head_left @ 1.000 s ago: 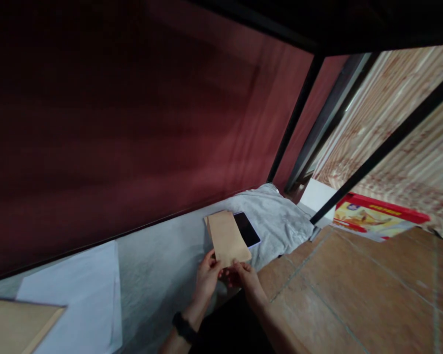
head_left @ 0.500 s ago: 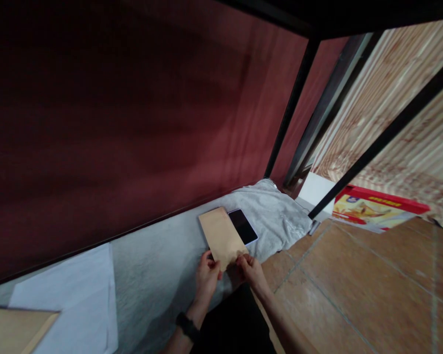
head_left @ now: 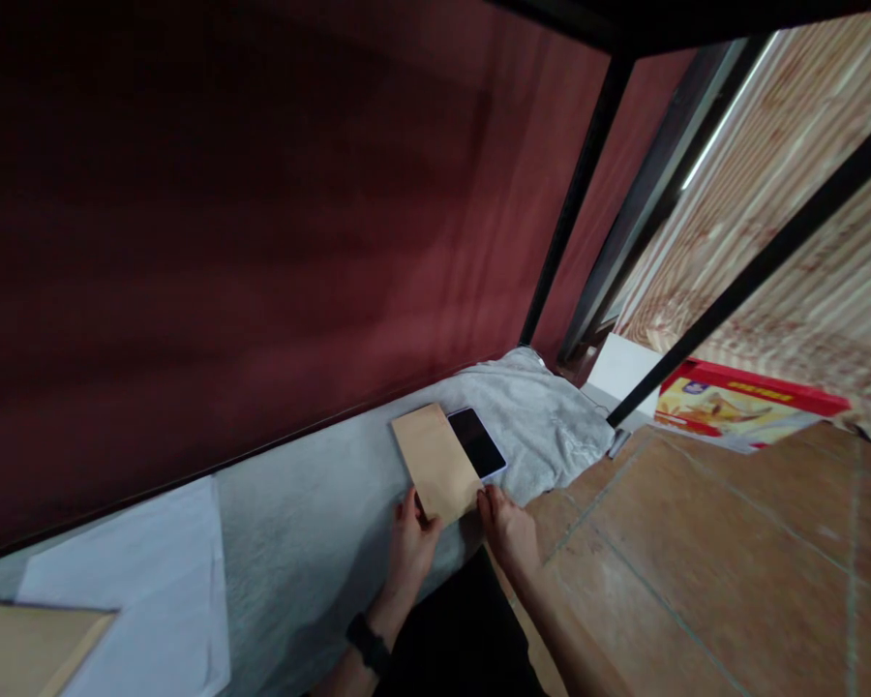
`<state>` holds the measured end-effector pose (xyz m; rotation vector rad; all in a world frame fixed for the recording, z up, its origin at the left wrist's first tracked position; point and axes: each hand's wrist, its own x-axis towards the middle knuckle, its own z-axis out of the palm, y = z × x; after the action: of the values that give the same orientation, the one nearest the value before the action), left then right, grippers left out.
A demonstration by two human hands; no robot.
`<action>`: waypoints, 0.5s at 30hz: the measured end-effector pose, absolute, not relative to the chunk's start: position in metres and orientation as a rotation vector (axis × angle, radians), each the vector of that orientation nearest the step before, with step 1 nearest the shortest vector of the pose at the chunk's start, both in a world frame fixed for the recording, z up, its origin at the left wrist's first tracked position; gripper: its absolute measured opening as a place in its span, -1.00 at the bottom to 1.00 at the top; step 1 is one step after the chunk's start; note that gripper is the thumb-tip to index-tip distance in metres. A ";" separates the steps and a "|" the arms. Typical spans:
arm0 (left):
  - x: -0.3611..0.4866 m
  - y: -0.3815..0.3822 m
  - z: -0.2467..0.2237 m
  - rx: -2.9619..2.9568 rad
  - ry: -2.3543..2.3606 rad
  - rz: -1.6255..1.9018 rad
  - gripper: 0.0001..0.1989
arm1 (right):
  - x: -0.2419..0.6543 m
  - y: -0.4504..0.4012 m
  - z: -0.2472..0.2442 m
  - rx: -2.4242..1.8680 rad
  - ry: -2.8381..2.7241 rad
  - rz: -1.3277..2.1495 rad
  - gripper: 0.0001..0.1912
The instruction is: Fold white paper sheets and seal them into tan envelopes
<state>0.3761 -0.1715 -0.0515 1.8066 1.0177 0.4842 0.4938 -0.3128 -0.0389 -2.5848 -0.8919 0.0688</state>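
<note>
Kraft-paper envelope [head_left: 436,460], left of the smartphone [head_left: 477,442], has its near corners pinched by left hand [head_left: 412,547] and right hand [head_left: 509,528], both nearly closed; light, even pressure should prevent creasing.

Two hands [head_left: 411,547] [head_left: 512,530], one dark-screened device [head_left: 479,443], at least one envelope [head_left: 435,461] show

No text can be read with certainty. Print is seen on the red and yellow box [head_left: 740,411] at the right. Along its red upper band, a row of yellow characters [head_left: 760,390] is set, too small and blurred to be made out. Just below the band, near the left end, a dark blue emblem [head_left: 695,386] is shown, its pale inner marks unreadable. Lower at the left, a red patch [head_left: 686,424] is overprinted with light marks that cannot be deciphered.
</note>
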 end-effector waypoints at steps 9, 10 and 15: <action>0.378 -0.184 -0.049 1.983 1.065 0.352 -0.39 | 0.489 -0.315 -0.035 -2.646 -1.061 -0.086 -0.66; 0.378 -0.185 -0.048 1.972 1.071 0.351 -0.39 | 0.489 -0.315 -0.035 -2.640 -1.056 -0.082 -0.66; 0.375 -0.189 -0.046 1.877 1.021 0.484 -0.41 | 0.487 -0.317 -0.039 -2.577 -1.060 -0.042 -0.65</action>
<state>0.3754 -0.1893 -0.0465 1.8770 1.0205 0.4840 0.4871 -0.3172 -0.0389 -2.5766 -1.0602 -0.0415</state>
